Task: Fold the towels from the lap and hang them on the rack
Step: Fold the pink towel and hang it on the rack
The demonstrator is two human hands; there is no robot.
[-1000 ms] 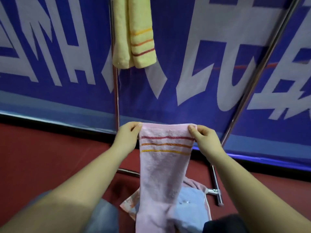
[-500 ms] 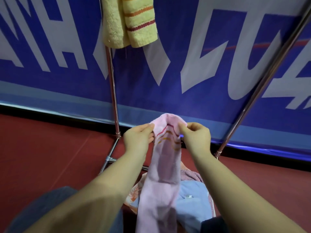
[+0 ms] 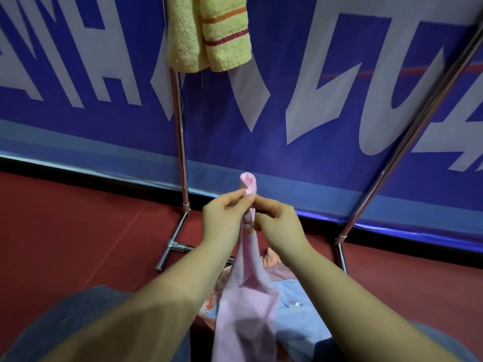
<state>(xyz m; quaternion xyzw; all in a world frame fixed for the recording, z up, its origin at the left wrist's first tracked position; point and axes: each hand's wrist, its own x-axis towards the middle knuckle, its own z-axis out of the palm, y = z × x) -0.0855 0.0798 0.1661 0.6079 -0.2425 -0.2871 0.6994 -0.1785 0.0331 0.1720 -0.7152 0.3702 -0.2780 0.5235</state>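
- I'm seeing both hands meeting at centre frame, pinching the top of the pink towel (image 3: 247,291) between them.
- Left hand (image 3: 224,218) is gripping the towel's upper edge, thumb and forefinger closed on the cloth, fingertips right against the right hand's.
- Right hand (image 3: 278,220) is also closing on the same edge, fingers curled tight; a small loop of pink cloth is poking up above both hands.
- The pink towel is folding narrow lengthwise, hanging straight down from the pinch and draping onto the lap; its lower end is running out of frame at the bottom.
- Under it on the lap I'm reading a light blue towel (image 3: 298,317), plus a patterned pinkish cloth (image 3: 277,267) peeking out behind it. I cannot tell how many pieces are lying there.
- The rack (image 3: 180,142) is standing just ahead: one chrome upright left of the hands, a second slanting pole at right, feet resting on the red floor (image 3: 78,231).
- A yellow towel (image 3: 209,32) with orange and red stripes is already hanging by the left upright at the top of frame, doubled over; its top is cut off by the frame.
- A blue banner (image 3: 300,61) with big white letters is filling the background behind the rack.
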